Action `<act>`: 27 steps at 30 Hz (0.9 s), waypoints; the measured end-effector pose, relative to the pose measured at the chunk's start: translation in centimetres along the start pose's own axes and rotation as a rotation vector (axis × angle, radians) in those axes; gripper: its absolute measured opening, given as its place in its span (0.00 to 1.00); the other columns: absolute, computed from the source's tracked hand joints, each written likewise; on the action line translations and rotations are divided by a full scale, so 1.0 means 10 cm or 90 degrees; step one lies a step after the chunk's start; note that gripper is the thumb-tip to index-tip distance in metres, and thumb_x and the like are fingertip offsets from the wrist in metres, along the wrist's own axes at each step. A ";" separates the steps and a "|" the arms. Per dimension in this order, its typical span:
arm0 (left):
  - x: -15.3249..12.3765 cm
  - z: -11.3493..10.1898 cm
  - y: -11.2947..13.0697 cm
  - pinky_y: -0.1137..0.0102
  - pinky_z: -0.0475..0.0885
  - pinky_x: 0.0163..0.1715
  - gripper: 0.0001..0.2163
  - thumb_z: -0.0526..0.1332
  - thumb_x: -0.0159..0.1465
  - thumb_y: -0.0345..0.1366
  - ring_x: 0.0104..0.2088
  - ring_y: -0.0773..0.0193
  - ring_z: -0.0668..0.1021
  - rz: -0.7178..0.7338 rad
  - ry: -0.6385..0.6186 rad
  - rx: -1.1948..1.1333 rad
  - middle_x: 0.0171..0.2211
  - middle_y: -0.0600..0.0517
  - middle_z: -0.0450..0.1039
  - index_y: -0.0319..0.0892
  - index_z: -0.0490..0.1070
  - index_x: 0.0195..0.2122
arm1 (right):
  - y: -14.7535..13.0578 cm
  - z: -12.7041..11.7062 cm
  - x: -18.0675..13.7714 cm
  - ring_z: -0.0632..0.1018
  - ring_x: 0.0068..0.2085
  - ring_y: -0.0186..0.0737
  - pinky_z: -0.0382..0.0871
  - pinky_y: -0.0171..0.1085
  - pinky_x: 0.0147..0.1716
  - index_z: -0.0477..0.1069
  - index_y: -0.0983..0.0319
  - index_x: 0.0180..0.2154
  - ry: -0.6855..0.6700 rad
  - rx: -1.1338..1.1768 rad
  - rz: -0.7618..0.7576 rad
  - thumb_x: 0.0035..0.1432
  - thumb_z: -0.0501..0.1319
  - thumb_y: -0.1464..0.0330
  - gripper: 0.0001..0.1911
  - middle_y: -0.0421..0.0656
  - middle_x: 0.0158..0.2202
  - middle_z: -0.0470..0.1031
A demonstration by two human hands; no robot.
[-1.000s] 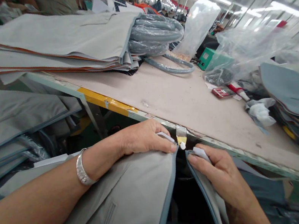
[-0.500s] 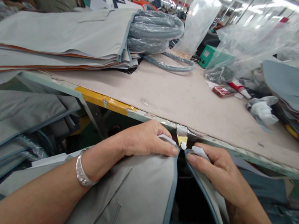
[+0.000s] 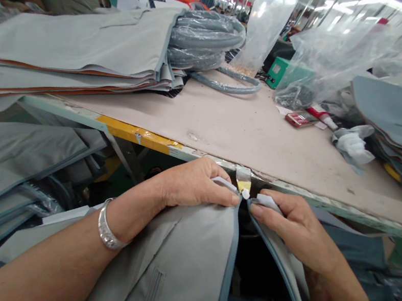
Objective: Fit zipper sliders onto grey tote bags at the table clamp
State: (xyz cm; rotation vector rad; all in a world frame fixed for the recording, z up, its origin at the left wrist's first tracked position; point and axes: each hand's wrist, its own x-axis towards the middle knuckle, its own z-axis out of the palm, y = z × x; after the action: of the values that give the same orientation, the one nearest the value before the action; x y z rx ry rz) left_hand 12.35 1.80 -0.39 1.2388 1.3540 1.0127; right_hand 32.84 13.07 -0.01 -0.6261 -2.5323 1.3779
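Note:
My left hand (image 3: 201, 184) is closed on the top corner of a large grey fabric panel (image 3: 183, 273) with blue-grey edge piping. A white strip pokes out beside the thumb. Across a narrow dark gap, my right hand (image 3: 295, 224) pinches the edge of a second piped grey fabric piece (image 3: 281, 266), also with a white strip between the fingers. Just above the gap, a small fixture with yellow and clear tape and a white round tip (image 3: 246, 194) is fixed to the table edge, close to both sets of fingertips. The lower ends of the fabric run out of view.
Stacked grey panels (image 3: 69, 44) and bagged piping coils (image 3: 204, 35) lie at the table's (image 3: 226, 115) far left. Plastic bags (image 3: 340, 58), a red box (image 3: 300, 119), a red-and-white tube (image 3: 321, 116) and blue-grey pieces (image 3: 401, 120) sit on the right. More panels (image 3: 18, 151) are piled at left.
Both hands keep their hold on the fabric edges and have barely moved. The whole view has shifted very slightly.

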 end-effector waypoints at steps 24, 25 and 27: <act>0.04 -0.02 -0.01 0.77 0.55 0.18 0.10 0.68 0.55 0.41 0.20 0.73 0.62 0.000 0.002 -0.016 0.19 0.57 0.64 0.38 0.76 0.27 | -0.03 -0.02 0.06 0.54 0.23 0.29 0.48 0.31 0.19 0.57 0.61 0.23 0.002 0.030 0.029 0.59 0.59 0.57 0.19 0.35 0.21 0.51; 0.05 -0.02 -0.01 0.77 0.55 0.19 0.10 0.68 0.55 0.41 0.20 0.73 0.62 0.001 0.007 -0.017 0.19 0.57 0.65 0.38 0.76 0.27 | -0.04 -0.02 0.07 0.54 0.23 0.29 0.48 0.31 0.19 0.57 0.61 0.23 0.001 0.034 0.030 0.59 0.59 0.57 0.19 0.35 0.21 0.51; 0.05 -0.02 -0.01 0.77 0.55 0.19 0.11 0.68 0.55 0.41 0.21 0.73 0.63 0.008 0.013 -0.012 0.20 0.57 0.65 0.38 0.76 0.27 | -0.04 -0.01 0.08 0.54 0.23 0.29 0.48 0.31 0.19 0.58 0.61 0.23 -0.003 0.042 0.029 0.59 0.59 0.57 0.19 0.35 0.21 0.51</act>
State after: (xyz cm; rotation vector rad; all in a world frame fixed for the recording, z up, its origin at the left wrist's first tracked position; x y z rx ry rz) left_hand 12.15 2.32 -0.56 1.2275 1.3509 1.0479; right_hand 32.03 13.33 0.39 -0.6719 -2.4797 1.4738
